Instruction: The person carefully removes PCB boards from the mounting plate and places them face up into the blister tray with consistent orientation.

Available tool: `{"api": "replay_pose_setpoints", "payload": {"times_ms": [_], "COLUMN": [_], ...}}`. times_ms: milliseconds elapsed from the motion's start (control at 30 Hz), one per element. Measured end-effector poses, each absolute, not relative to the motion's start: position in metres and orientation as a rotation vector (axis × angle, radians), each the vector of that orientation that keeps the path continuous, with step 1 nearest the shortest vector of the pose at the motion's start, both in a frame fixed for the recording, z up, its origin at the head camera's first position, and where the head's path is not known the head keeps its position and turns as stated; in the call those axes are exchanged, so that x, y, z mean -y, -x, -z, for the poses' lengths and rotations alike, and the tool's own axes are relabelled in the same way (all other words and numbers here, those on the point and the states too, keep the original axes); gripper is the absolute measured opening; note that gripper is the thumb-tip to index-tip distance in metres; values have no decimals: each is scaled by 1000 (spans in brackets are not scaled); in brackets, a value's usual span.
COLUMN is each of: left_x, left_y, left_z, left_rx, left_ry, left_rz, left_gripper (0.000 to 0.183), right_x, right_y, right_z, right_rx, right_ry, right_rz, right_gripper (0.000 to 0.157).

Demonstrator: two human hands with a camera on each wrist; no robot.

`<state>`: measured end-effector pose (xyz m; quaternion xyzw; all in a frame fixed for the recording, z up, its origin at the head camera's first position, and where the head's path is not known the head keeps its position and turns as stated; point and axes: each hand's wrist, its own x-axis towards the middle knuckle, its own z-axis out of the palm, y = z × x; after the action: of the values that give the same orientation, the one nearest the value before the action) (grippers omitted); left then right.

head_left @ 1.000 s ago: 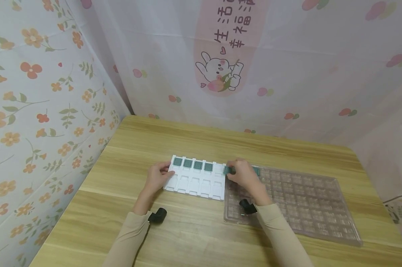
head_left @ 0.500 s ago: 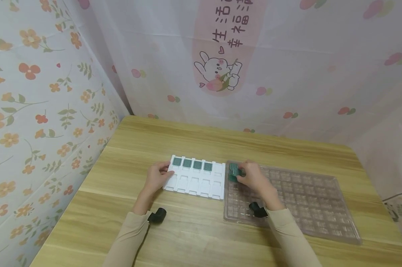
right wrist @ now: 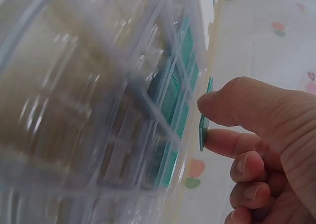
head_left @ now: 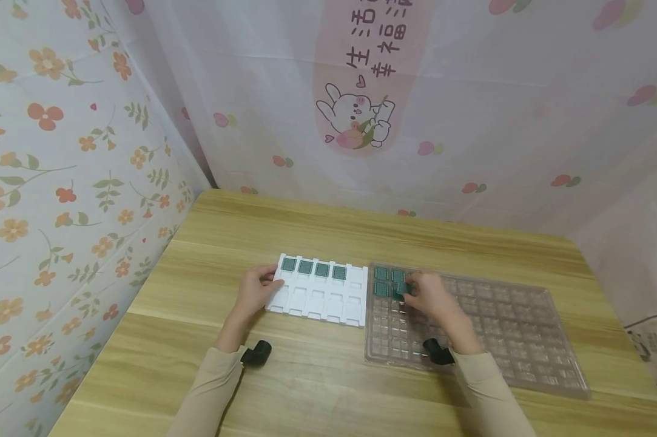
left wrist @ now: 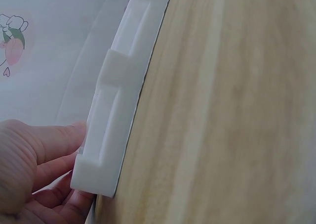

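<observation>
My left hand (head_left: 256, 290) grips the left end of a white plastic tray (head_left: 317, 303), thumb on its rim and fingers beneath in the left wrist view. Several small green circuit boards (head_left: 322, 269) sit in the tray's far row; its near-row pockets hold none. Between thumb and index finger, my right hand (head_left: 431, 293) pinches another small green circuit board (right wrist: 204, 127). That board is over the far left part of a clear compartment tray (head_left: 503, 334), and the right wrist view shows it edge-on, apart from the tray. Green boards (head_left: 381, 289) lie in neighbouring compartments there.
Both trays lie side by side on a wooden table (head_left: 317, 388), the clear one at the right. Black wrist-worn cameras (head_left: 257, 353) sit on both forearms. Patterned curtains (head_left: 470, 121) hang behind and to the left of the table.
My right hand has moved right, from the border of the two trays to over the clear tray's second column, with a board in its pinch. The left hand keeps its grip on the white tray.
</observation>
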<state>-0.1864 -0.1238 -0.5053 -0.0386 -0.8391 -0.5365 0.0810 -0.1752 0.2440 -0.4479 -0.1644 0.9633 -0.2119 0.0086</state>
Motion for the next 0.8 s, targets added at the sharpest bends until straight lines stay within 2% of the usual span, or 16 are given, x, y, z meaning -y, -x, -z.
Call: {"api": "replay_pose_setpoints", "payload": {"times_ms": [800], "left_x": [120], "left_y": [187], "left_z": [499], "left_rx": [2636], "left_ry": [1], "left_rz": [1572], "left_gripper": [37], "right_x": [-269], "right_y": [170], "right_z": [458], "right_rx": [-3024], "right_ry": [452], "right_rz": [578], "right_gripper": [24]}}
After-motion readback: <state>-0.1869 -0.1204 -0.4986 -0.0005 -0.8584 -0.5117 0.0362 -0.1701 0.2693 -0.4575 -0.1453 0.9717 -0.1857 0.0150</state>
